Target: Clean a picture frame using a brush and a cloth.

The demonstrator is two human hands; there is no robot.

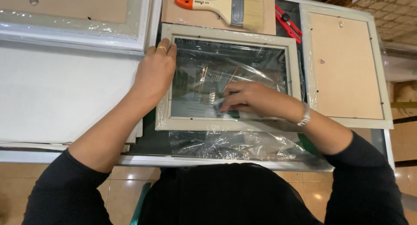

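Observation:
A pale wooden picture frame (226, 35) with a glass pane (243, 64) lies flat in front of me, loose clear plastic wrap (230, 142) spread under and around it. My left hand (155, 73), a gold ring on one finger, rests flat on the frame's left edge and holds it down. My right hand (252, 98) lies on the glass near the lower middle, fingers closed on a small pale wad (218, 104), perhaps a cloth, pressed against the pane.
A wide paintbrush (226, 8) with a cream handle and orange tip lies on a brown board behind the frame. A red utility knife (289, 24) sits to its right. A second frame (343, 60) lies face down at right, another frame (74, 29) at upper left above a white sheet (56, 94).

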